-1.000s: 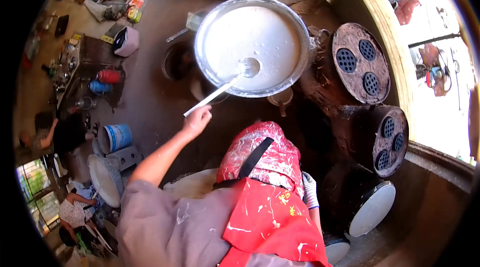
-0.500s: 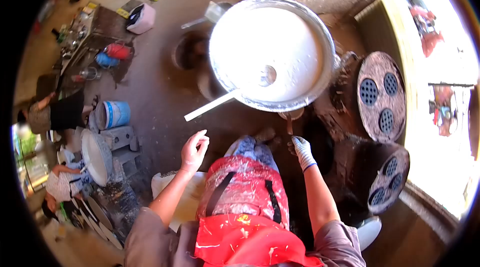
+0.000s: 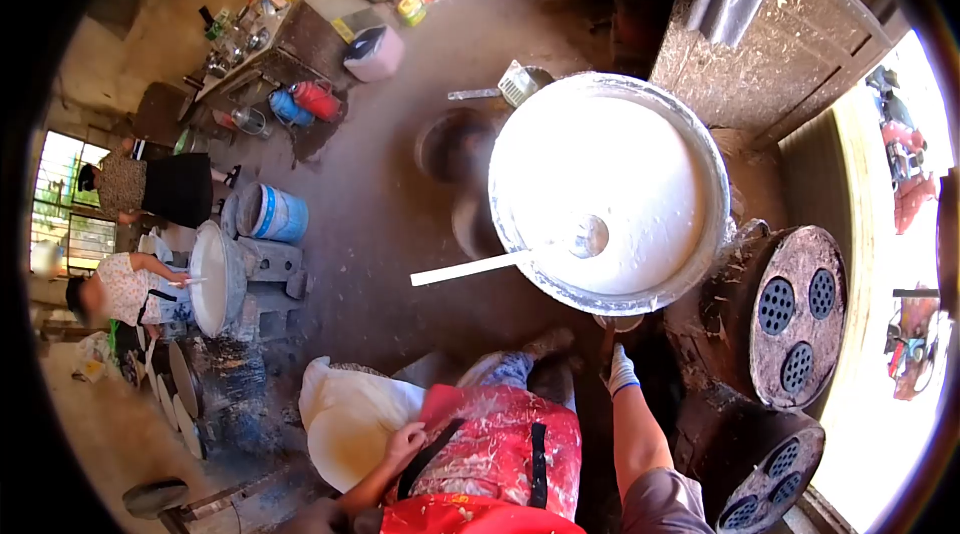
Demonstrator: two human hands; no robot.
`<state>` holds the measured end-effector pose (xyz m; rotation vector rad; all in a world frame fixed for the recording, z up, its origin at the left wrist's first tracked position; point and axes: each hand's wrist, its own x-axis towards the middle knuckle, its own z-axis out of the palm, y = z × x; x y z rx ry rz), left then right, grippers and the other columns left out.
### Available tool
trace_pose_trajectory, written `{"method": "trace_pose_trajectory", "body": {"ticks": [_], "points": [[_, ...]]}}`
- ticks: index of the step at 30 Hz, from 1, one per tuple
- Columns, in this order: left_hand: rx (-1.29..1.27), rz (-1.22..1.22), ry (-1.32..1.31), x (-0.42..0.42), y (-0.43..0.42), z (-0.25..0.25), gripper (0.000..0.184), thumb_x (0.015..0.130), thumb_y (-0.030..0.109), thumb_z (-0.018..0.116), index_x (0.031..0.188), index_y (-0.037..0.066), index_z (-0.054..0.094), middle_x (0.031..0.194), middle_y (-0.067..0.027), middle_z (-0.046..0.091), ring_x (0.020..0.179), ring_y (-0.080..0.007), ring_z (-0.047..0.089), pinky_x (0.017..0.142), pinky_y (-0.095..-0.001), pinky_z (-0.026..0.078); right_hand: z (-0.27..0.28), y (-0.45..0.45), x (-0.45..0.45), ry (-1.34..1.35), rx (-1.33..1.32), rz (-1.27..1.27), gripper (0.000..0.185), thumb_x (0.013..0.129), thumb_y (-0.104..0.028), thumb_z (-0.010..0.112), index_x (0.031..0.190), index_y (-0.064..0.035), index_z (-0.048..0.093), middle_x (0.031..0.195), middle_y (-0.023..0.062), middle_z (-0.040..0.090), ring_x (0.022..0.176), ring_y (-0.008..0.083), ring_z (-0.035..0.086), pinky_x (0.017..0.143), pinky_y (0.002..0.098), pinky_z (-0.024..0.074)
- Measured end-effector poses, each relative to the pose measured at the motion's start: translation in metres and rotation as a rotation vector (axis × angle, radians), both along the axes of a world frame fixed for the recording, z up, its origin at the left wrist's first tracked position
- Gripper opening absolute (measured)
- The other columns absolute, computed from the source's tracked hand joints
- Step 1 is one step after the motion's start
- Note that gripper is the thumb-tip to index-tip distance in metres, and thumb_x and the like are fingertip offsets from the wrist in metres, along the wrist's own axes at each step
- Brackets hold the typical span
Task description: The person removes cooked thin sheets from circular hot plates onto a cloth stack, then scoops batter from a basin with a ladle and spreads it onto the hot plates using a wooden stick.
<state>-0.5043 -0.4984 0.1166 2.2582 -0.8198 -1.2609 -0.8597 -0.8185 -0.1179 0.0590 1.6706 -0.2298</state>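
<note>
My right hand, in a pale knit glove, is closed around a brown handle just below the near rim of a large metal pot. Most of the round piece at the handle's far end is hidden under the pot. Thick white liquid fills the pot. A ladle rests there untouched, bowl in the liquid and pale handle over the left rim. My left hand is bare, fingers loosely bent and seemingly holding nothing, beside my red apron and a white sack.
Two drum-shaped stoves with perforated discs stand at right. Left are a blue-and-white bucket, a wide white basin and two people, one at the basin. A wooden panel rises behind the pot. A white plastic basket lies beyond it.
My left hand has dropped from near the ladle handle to beside the apron and sack. My view has shifted, so the pot sits lower and farther right. My right hand stays at the brown handle.
</note>
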Motion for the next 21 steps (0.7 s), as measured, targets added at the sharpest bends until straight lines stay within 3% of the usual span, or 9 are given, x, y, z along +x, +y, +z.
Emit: {"method": "trace_pose_trajectory", "body": {"ticks": [1, 3, 4, 6, 8, 9, 13, 14, 21], "points": [[0.015, 0.009, 0.020, -0.002, -0.003, 0.003, 0.033, 0.081, 0.020, 0.059, 0.108, 0.001, 0.056, 0.085, -0.0061, 0.063, 0.076, -0.0120, 0.059, 0.071, -0.0247, 0.047, -0.005, -0.004, 0.004, -0.005, 0.007, 0.004, 0.036, 0.079, -0.051, 0.055, 0.087, -0.0156, 0.057, 0.074, 0.0025, 0.057, 0.064, 0.0176, 0.053, 0.057, 0.0342, 0.0465], [0.060, 0.019, 0.049, -0.007, 0.007, 0.006, 0.033, 0.082, 0.019, 0.058, 0.108, 0.001, 0.056, 0.085, -0.0061, 0.063, 0.076, -0.0120, 0.059, 0.071, -0.0246, 0.047, 0.041, -0.026, 0.029, -0.057, -0.045, -0.020, 0.048, 0.075, -0.056, 0.058, 0.102, -0.0161, 0.056, 0.096, 0.0067, 0.056, 0.088, 0.0196, 0.052, 0.073, 0.0376, 0.0466], [0.034, 0.022, 0.051, -0.006, 0.014, 0.000, 0.032, 0.082, 0.018, 0.058, 0.108, 0.001, 0.056, 0.085, -0.0064, 0.063, 0.076, -0.0126, 0.059, 0.071, -0.0249, 0.047, 0.069, -0.043, 0.047, -0.003, 0.099, -0.094, 0.060, 0.070, -0.057, 0.062, 0.115, -0.0173, 0.051, 0.115, 0.0082, 0.047, 0.108, 0.0205, 0.041, 0.088, 0.0394, 0.0401], [0.019, 0.010, 0.060, -0.006, 0.016, -0.004, 0.030, 0.082, 0.018, 0.057, 0.107, 0.001, 0.056, 0.084, -0.0068, 0.063, 0.076, -0.0131, 0.060, 0.071, -0.0251, 0.047, 0.068, -0.050, 0.057, -0.053, 0.044, -0.176, 0.040, 0.075, -0.046, 0.063, 0.102, -0.0170, 0.055, 0.097, 0.0078, 0.056, 0.091, 0.0192, 0.053, 0.075, 0.0356, 0.0484], [0.123, 0.020, -0.052, -0.009, 0.014, 0.008, 0.030, 0.081, 0.018, 0.058, 0.107, 0.001, 0.056, 0.084, -0.0077, 0.063, 0.076, -0.0143, 0.060, 0.070, -0.0257, 0.047, -0.045, -0.025, 0.034, -0.380, -0.044, -0.306, 0.018, 0.080, -0.034, 0.061, 0.084, -0.0173, 0.053, 0.073, 0.0036, 0.059, 0.062, 0.0157, 0.057, 0.055, 0.0278, 0.0509], [0.128, 0.018, -0.069, -0.007, 0.018, 0.008, 0.030, 0.081, 0.018, 0.058, 0.107, 0.002, 0.056, 0.083, -0.0086, 0.063, 0.075, -0.0152, 0.060, 0.070, -0.0262, 0.047, -0.001, -0.041, 0.044, -0.327, 0.032, -0.292, 0.015, 0.083, -0.024, 0.057, 0.073, -0.0174, 0.047, 0.056, -0.0010, 0.054, 0.041, 0.0125, 0.050, 0.039, 0.0223, 0.0445], [0.108, -0.022, -0.108, 0.003, 0.029, -0.011, 0.030, 0.081, 0.017, 0.057, 0.107, 0.002, 0.057, 0.088, -0.0100, 0.063, 0.078, -0.0156, 0.060, 0.072, -0.0260, 0.047, 0.038, -0.019, 0.026, -0.352, -0.052, -0.182, 0.010, 0.084, -0.018, 0.052, 0.077, -0.0110, 0.050, 0.060, 0.0018, 0.055, 0.046, 0.0139, 0.051, 0.040, 0.0256, 0.0432], [0.093, -0.040, 0.002, -0.005, -0.008, 0.014, 0.031, 0.081, 0.019, 0.057, 0.107, 0.001, 0.057, 0.091, -0.0103, 0.063, 0.080, -0.0167, 0.060, 0.073, -0.0265, 0.046, 0.058, -0.012, 0.017, -0.388, -0.030, -0.157, 0.007, 0.083, -0.016, 0.052, 0.081, -0.0089, 0.052, 0.063, 0.0033, 0.056, 0.048, 0.0143, 0.052, 0.040, 0.0264, 0.0426], [0.002, -0.288, -0.095, -0.002, -0.073, 0.011, 0.030, 0.082, 0.018, 0.055, 0.107, 0.002, 0.057, 0.102, -0.0130, 0.061, 0.095, -0.0217, 0.059, 0.081, -0.0303, 0.045, 0.199, 0.087, -0.037, -0.146, -0.266, 0.161, 0.011, 0.084, -0.017, 0.053, 0.086, -0.0066, 0.051, 0.056, 0.0036, 0.051, 0.039, 0.0126, 0.045, 0.035, 0.0268, 0.0359]]}}
